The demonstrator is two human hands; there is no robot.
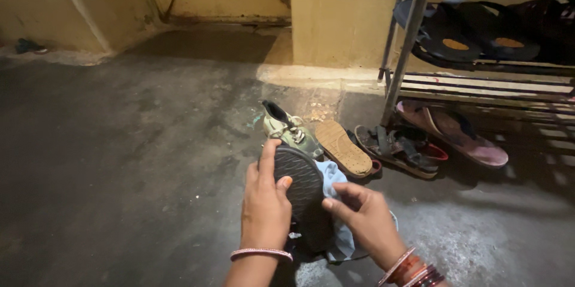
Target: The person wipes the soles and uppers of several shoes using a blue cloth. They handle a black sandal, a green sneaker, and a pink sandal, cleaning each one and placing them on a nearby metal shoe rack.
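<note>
Lower centre of frame: left hand (265, 203) grips dark sandal (302, 186), ribbed sole up. Right hand (365, 214) pinches pale blue cloth (333, 186) against sole. Shoe rack (479, 83) upper right.

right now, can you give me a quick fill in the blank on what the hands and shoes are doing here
1. The left hand holds a dark shoe with its ____ facing up.
2. The right hand presses a light blue ____ against that shoe.
3. A metal shoe ____ stands at the right, with sandals on it.

Missing words: sole; cloth; rack
</note>
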